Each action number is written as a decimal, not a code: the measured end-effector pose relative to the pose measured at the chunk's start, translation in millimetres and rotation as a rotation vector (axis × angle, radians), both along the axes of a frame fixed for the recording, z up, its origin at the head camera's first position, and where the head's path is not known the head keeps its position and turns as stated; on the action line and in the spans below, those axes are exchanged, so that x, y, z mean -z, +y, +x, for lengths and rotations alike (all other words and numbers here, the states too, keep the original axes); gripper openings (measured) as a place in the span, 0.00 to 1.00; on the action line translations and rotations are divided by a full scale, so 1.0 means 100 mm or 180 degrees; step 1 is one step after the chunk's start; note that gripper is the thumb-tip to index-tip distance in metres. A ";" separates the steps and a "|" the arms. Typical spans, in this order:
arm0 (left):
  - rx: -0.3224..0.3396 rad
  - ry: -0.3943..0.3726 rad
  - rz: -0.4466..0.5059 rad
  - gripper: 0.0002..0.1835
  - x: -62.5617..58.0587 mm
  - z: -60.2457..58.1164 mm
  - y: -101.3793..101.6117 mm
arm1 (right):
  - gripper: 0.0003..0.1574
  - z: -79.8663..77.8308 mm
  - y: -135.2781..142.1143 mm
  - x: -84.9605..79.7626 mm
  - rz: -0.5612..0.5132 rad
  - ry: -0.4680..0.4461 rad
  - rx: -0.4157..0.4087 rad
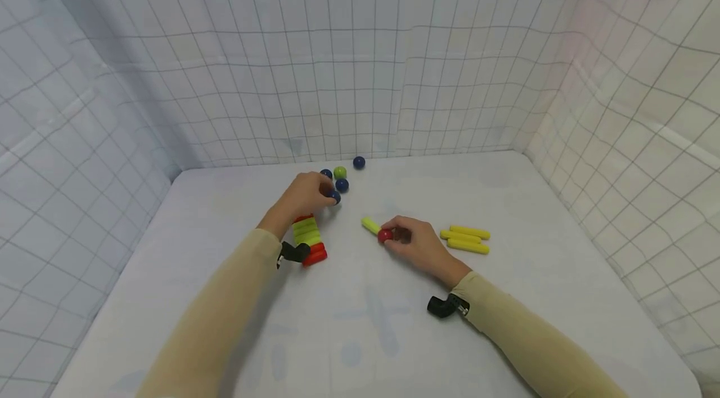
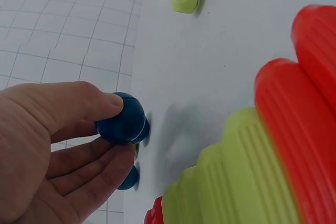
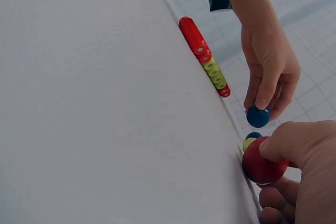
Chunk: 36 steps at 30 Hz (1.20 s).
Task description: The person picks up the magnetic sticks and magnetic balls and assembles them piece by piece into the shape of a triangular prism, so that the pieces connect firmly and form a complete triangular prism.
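Observation:
My left hand (image 1: 308, 193) pinches a dark blue ball (image 2: 122, 121) between thumb and fingers, at the back left of the table. More dark blue balls (image 1: 342, 185) and a light green ball (image 1: 340, 172) lie just beyond it. Between the thumb and fingertips of my right hand (image 1: 416, 242) is a red ball (image 3: 262, 162). In the head view this red ball overlaps the near end of a light green ribbed stick (image 1: 369, 225) on the table. Below the left wrist, green sticks (image 1: 306, 232) and red sticks (image 1: 315, 254) lie side by side in a row.
Several yellow sticks (image 1: 469, 247) lie together to the right of the right hand. One dark blue ball (image 1: 359, 162) rests near the table's back edge. White walls with a grid pattern (image 1: 349, 60) enclose the white table (image 1: 349, 317) at the back and sides.

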<state>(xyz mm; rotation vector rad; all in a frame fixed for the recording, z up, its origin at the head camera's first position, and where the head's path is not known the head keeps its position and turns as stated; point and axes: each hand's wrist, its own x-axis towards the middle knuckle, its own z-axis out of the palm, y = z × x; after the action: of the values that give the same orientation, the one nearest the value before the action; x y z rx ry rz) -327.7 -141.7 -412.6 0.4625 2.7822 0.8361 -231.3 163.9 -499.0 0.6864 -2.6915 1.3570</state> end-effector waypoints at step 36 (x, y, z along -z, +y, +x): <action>0.1090 -0.0031 -0.0303 0.16 0.10 0.23 0.26 | 0.19 -0.02 0.05 -0.05 0.0023 -0.0094 -0.0065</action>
<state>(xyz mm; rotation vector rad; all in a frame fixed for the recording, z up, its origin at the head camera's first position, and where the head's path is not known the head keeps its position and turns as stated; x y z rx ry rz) -304.3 -115.7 -422.9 0.8814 2.6092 0.6221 -233.6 168.9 -494.2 0.7017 -2.7208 1.3737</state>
